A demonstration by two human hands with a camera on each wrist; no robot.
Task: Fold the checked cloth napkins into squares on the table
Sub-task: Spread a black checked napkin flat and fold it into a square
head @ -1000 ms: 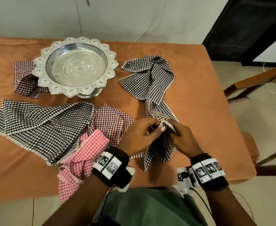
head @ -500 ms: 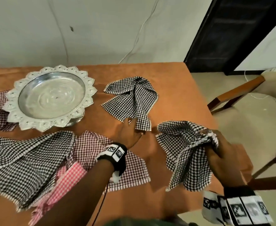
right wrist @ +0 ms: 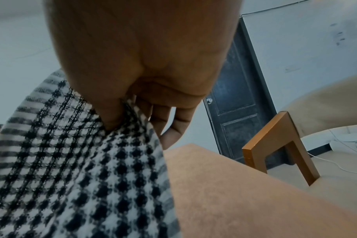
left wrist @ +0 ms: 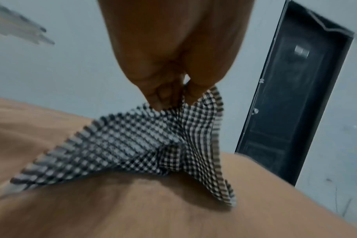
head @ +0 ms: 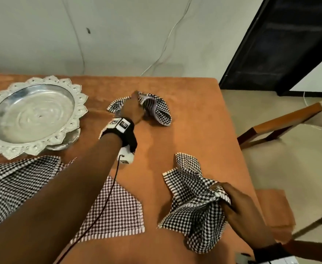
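hands [head: 232,201]: 2, each gripping one napkin | napkins [head: 192,202]: 4 | tray [head: 32,115]: 1

No readable text, brand, number or sign appears in any view. The wrist band [head: 120,125] on the left arm carries black-and-white square marker patterns, which contain no letters or digits.

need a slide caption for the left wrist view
Left hand pinches a black-checked napkin up off the orange table.

silver tray [head: 32,119], wooden chair [head: 282,121], black door [head: 289,40]
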